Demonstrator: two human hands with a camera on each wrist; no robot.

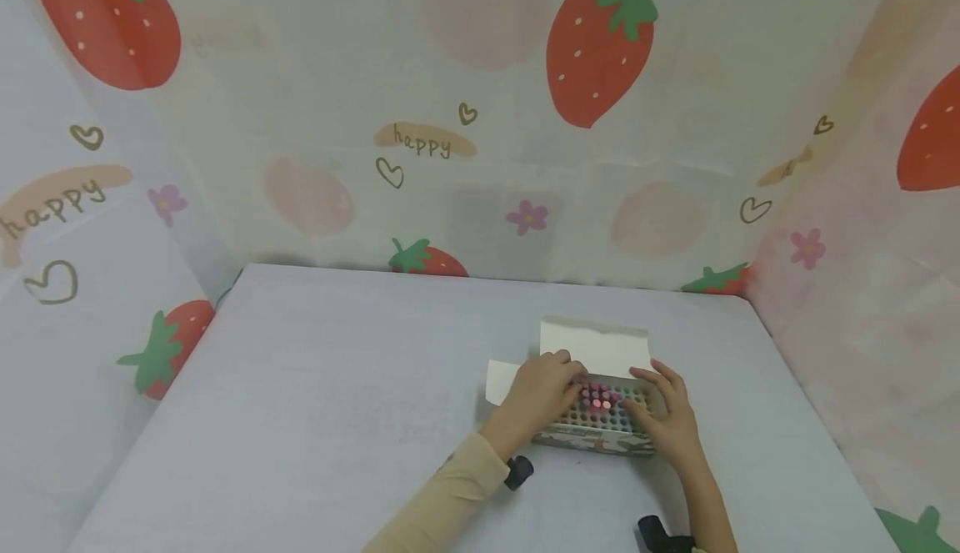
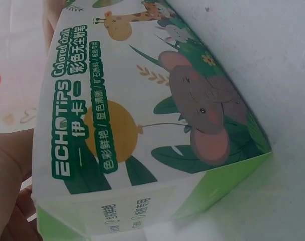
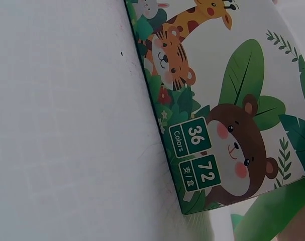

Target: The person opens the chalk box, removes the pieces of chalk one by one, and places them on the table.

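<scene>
An uncovered box of colored chalk (image 1: 592, 439) lies on the table, its many sticks standing on end in rows. Several pink and red chalk sticks (image 1: 600, 399) rise above the others near the middle. My left hand (image 1: 538, 390) reaches over the box's left end, fingertips bent down at the chalk; I cannot tell whether they pinch a stick. At the right end is my right hand (image 1: 670, 419), thumb over the chalk tops and fingers spread toward the back edge. In the left wrist view, the printed side of the box hides part of the left hand (image 2: 11, 170).
The white lid flap (image 1: 592, 346) stands raised behind the box, and a side flap (image 1: 500, 379) sticks out at its left. Beneath lies a white-covered table (image 1: 300, 419). A strawberry-printed curtain (image 1: 337, 77) encloses the back and sides.
</scene>
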